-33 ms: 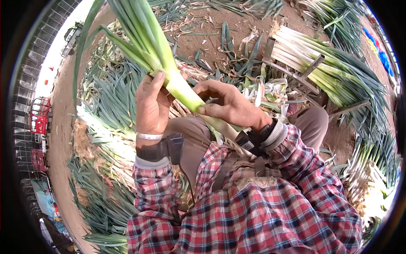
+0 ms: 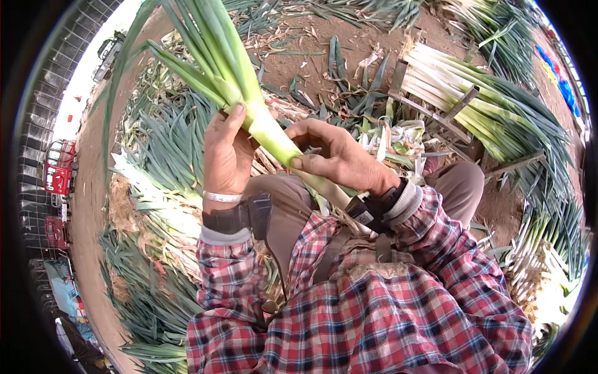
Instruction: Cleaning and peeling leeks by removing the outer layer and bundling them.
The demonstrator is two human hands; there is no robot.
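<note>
A thick leek (image 2: 269, 136) slants across my lap, its green leaves fanning out at the upper left and its pale lower stalk toward my waist. My left hand (image 2: 224, 156) is closed round it from the left, just below where the leaves part, with the thumb on top. On the stalk further down, my right hand (image 2: 342, 156) pinches with thumb and bent fingers. The root end lies partly behind my right wrist, so I cannot see it fully.
Leeks with green tops (image 2: 171, 140) lie heaped on my left. A metal rack (image 2: 458, 121) at the right holds a row of stripped leeks (image 2: 436, 71). More leeks (image 2: 536, 262) lie at the lower right. Peeled leaf scraps (image 2: 398, 140) litter the soil ahead.
Both hands keep their grip on the leek. The long drooping leaf at the far left has swung slightly left; otherwise almost nothing differs.
</note>
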